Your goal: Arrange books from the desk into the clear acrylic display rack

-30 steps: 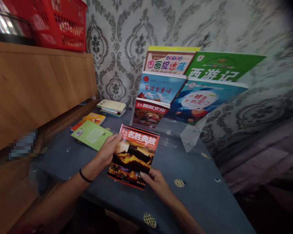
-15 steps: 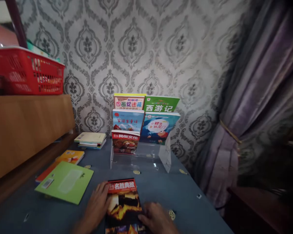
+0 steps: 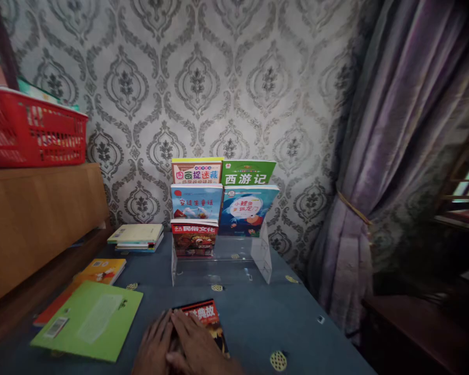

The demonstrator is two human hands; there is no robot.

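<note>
A book with a red title band and a dark picture cover (image 3: 210, 315) lies on the table in front of me. My left hand (image 3: 155, 341) rests along its left side, fingers stretched out. Across the cover lies my right hand (image 3: 198, 341), its fingers extended and reaching the left hand's fingertips. Together the hands hide much of the cover. Beyond them stands a clear acrylic book rack (image 3: 262, 255). A red-banded book (image 3: 194, 239) sits in its lowest tier at the left, with two blue books (image 3: 197, 202) (image 3: 245, 211) in the middle and two more (image 3: 197, 172) (image 3: 250, 172) at the top.
Left of my hands lies a light green book (image 3: 93, 320) over an orange one (image 3: 103, 271). Farther back is a stack of books (image 3: 136, 234). A red plastic basket (image 3: 54, 130) stands on a wooden cabinet (image 3: 42, 208). A purple curtain (image 3: 378, 156) hangs at the right.
My right hand has moved left from the book's right edge onto its cover, beside the left hand. The camera view has shifted slightly, so the rack appears a little lower and farther left.
</note>
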